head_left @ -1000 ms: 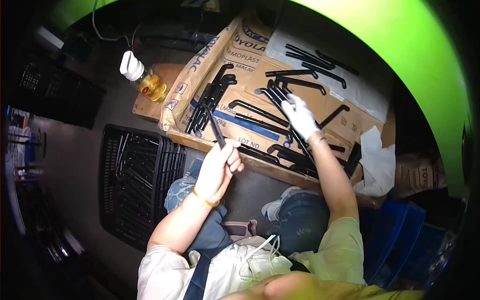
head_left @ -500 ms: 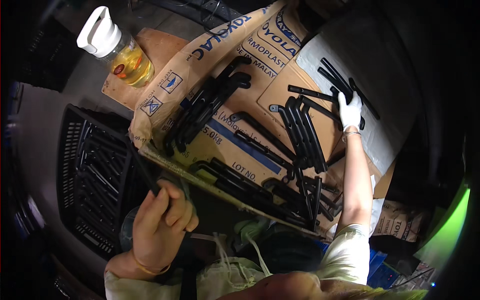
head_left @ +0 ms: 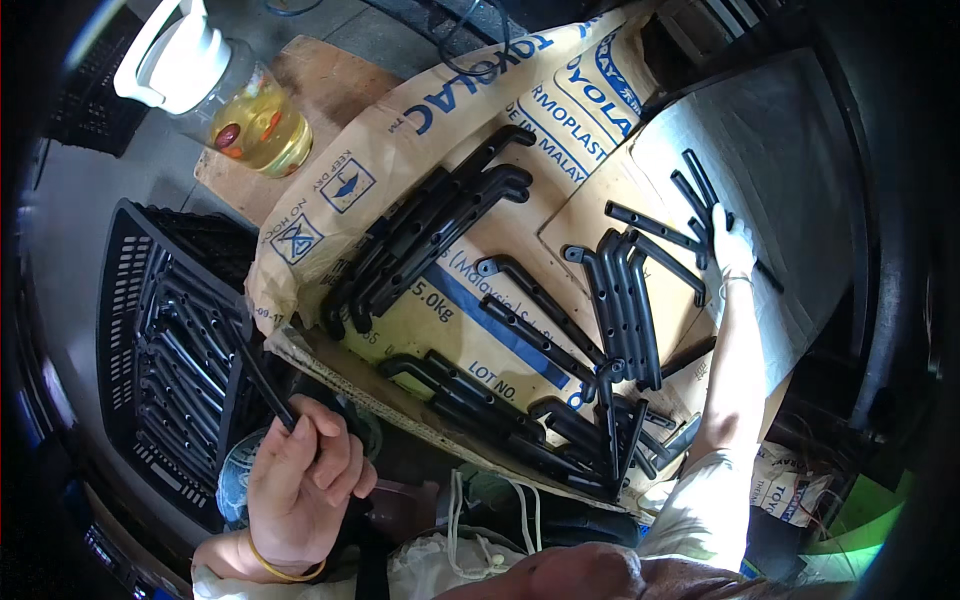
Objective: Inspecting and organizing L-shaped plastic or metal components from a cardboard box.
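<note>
Pinching one black tube (head_left: 265,380) by its end, thumb against fingers, my bare left grip (head_left: 303,470) holds it near a black crate (head_left: 118,330) of similar pieces (head_left: 180,345). My white-gloved right grip (head_left: 733,248) touches dark tubes (head_left: 700,178) over the pale sheet (head_left: 785,150); how far it is closed, I cannot tell. Two tubes (head_left: 542,303) lie across the cardboard's (head_left: 570,235) blue band (head_left: 465,295); overlapping heaps (head_left: 430,240) defy my count. One bottle (head_left: 255,125) stands at left.

bare hand (head_left: 305,470): 1 | gloved hand (head_left: 735,252): 1 | bottle (head_left: 230,112): 1 | filled crate (head_left: 152,457): 1 | black bars (head_left: 622,310): many, uncountable
</note>
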A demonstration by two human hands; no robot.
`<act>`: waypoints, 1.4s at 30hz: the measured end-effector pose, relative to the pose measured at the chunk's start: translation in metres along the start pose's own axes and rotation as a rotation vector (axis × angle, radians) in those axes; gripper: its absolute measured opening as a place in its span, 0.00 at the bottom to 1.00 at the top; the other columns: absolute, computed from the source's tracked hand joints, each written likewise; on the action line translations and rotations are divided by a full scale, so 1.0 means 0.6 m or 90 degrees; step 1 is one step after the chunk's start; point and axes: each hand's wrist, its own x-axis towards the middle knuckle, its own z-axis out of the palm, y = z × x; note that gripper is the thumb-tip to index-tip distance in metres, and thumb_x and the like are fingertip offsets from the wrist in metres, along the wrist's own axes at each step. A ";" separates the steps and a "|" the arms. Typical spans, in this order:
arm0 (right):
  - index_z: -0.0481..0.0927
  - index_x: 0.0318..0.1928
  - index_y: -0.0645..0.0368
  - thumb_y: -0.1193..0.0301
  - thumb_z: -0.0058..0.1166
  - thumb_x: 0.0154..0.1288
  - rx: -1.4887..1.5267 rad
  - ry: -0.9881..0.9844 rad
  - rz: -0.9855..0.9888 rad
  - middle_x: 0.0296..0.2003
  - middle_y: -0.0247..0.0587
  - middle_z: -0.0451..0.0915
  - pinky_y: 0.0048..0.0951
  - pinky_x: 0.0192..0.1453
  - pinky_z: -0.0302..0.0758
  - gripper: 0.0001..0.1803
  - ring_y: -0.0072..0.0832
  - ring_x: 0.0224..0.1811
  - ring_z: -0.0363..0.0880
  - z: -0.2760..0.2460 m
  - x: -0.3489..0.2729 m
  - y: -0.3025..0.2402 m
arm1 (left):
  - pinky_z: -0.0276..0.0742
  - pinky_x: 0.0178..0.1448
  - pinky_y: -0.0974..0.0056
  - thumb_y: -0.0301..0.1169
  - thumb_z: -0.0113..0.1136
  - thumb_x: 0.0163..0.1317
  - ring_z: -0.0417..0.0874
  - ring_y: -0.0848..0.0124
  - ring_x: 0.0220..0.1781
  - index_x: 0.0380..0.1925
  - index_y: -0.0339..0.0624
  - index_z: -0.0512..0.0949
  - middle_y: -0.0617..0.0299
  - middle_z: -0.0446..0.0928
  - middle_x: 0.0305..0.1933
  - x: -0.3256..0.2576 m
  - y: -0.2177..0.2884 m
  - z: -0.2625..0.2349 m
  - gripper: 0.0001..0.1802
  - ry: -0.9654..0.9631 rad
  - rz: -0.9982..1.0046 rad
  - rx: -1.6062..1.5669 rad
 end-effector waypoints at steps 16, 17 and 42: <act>0.79 0.49 0.61 0.42 0.52 0.67 0.279 -0.111 -0.326 0.44 0.58 0.82 0.45 0.55 0.72 0.32 0.52 0.51 0.79 0.031 -0.360 -0.085 | 0.65 0.41 0.64 0.35 0.40 0.77 0.63 0.77 0.27 0.45 0.43 0.72 0.70 0.62 0.25 -0.066 -0.041 0.021 0.11 -0.137 -0.070 0.010; 0.79 0.48 0.61 0.42 0.51 0.67 0.241 -0.034 -0.368 0.42 0.58 0.82 0.46 0.53 0.73 0.31 0.53 0.49 0.80 0.017 -0.390 -0.103 | 0.65 0.41 0.64 0.35 0.40 0.77 0.63 0.77 0.27 0.45 0.43 0.72 0.70 0.62 0.25 -0.069 -0.046 0.025 0.11 -0.147 -0.069 0.018; 0.61 0.71 0.51 0.64 0.67 0.49 -0.103 -0.085 -0.140 0.70 0.49 0.61 0.46 0.77 0.54 0.47 0.46 0.74 0.58 0.078 -0.555 0.355 | 0.68 0.38 0.68 0.36 0.51 0.74 0.64 0.79 0.26 0.43 0.40 0.76 0.72 0.63 0.25 -0.016 -0.162 0.063 0.11 -0.182 0.061 0.102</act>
